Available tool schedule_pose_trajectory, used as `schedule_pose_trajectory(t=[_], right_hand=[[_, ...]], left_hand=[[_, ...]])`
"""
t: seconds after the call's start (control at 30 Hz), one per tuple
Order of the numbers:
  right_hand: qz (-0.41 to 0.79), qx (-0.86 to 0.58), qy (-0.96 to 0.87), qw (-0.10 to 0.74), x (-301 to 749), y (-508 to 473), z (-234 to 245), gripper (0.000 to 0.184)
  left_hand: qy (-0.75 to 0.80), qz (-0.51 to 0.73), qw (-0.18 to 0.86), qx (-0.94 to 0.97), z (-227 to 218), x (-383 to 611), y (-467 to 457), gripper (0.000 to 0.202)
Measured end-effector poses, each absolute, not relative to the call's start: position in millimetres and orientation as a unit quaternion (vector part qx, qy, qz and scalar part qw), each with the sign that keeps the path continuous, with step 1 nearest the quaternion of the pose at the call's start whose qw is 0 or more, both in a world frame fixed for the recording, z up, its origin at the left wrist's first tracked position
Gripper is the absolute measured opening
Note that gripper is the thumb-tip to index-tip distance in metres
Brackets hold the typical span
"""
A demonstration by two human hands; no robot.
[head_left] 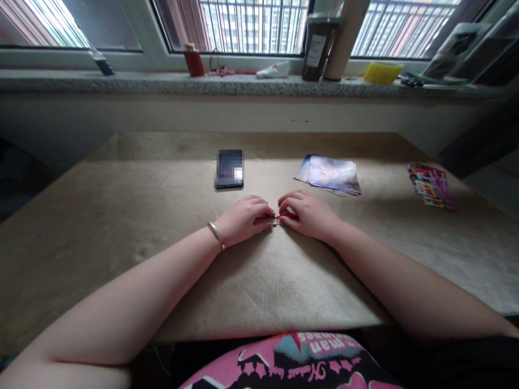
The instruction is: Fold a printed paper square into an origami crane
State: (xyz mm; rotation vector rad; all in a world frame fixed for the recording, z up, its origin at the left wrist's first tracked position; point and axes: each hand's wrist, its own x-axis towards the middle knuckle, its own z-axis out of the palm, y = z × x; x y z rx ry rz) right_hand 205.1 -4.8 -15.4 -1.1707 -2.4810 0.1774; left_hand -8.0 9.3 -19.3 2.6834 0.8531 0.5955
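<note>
Both my hands meet low over the middle of the table [243,292]. My left hand [245,219], with a silver bangle at the wrist, has its fingers closed in a pinch. My right hand [310,213] pinches from the other side, fingertips almost touching those of the left. Between them shows a small red and whitish piece [277,217], too small and too covered by fingers to name. A dark phone-like object [229,165], blurred over, lies just beyond my left hand. Past my right hand rests a fanned stack of bluish printed sheets [334,174].
Pink-red printed packets or cards [432,186] lie at the table's right. On the stone windowsill [141,84] stand a red bottle [193,60], a dark labelled container [318,48], a brown tube [344,40] and a yellow tape roll [383,72]. The table's front edge is close to my body.
</note>
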Motion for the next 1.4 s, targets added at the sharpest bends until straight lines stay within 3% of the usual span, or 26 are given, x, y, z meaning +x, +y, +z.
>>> schedule_pose_trajectory(t=[0.2,0.5,0.7,0.97,1.13,1.27,1.4], right_hand=[[0.05,-0.421,-0.886,0.188,202.3,-4.6,-17.1,0.007],[-0.08,-0.382,-0.913,0.118,198.8,-8.5,-10.5,0.016],[-0.121,-0.38,-0.908,0.131,200.0,-9.3,-10.6,0.018],[0.039,-0.402,-0.887,0.222,202.6,-5.6,-17.7,0.005],[0.178,-0.442,-0.837,0.27,202.1,-4.5,-21.7,0.029],[0.194,-0.436,-0.84,0.259,198.1,-6.0,-20.1,0.012],[0.178,-0.434,-0.837,0.281,195.9,-8.2,-17.7,0.004]], left_hand=[[0.323,0.193,0.138,0.916,-19.1,-7.9,8.0,0.018],[0.329,0.204,0.169,0.907,-17.8,-6.5,5.4,0.017],[0.343,0.199,0.203,0.895,-15.8,-6.0,5.0,0.01],[0.374,0.202,0.208,0.881,-13.4,-5.1,4.0,0.006],[0.413,0.25,0.223,0.847,-19.1,-3.5,2.0,0.014],[0.388,0.281,0.254,0.84,-24.3,-2.9,1.4,0.015],[0.368,0.289,0.217,0.857,-20.6,-2.7,1.0,0.013]])
